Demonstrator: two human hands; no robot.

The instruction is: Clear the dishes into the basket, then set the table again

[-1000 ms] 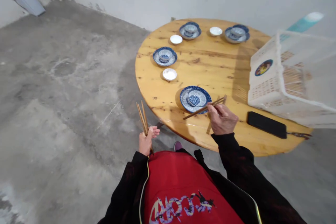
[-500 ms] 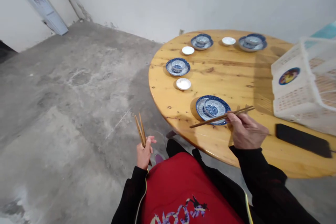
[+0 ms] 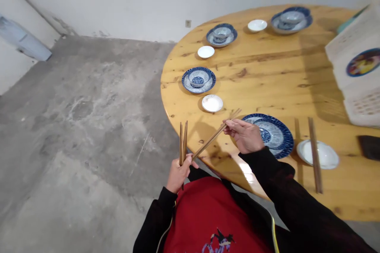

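Low at the table's left edge, my left hand point(image 3: 180, 172) is closed around several wooden chopsticks point(image 3: 183, 142) that point upward. My right hand point(image 3: 245, 134) pinches the upper part of another pair of chopsticks point(image 3: 210, 140), slanting down so that its lower end meets the fingers of my left hand. Partly behind my right hand is a blue-and-white plate point(image 3: 286, 136) with a patterned bowl point(image 3: 267, 134) on it. To its right, another pair of chopsticks point(image 3: 314, 150) rests across a small white dish point(image 3: 329, 156).
Around the wooden table point(image 3: 252, 75) stand more blue-patterned plates with bowls point(image 3: 198, 80) and small white dishes point(image 3: 212, 103). A white plastic basket point(image 3: 353, 83) occupies the right side, near a dark flat object point(image 3: 369, 147). Concrete floor point(image 3: 97, 146) lies to the left.
My right hand has moved left with its chopsticks, from over the near plate to my left hand. The white dish and the chopsticks across it now show. The view has shifted.
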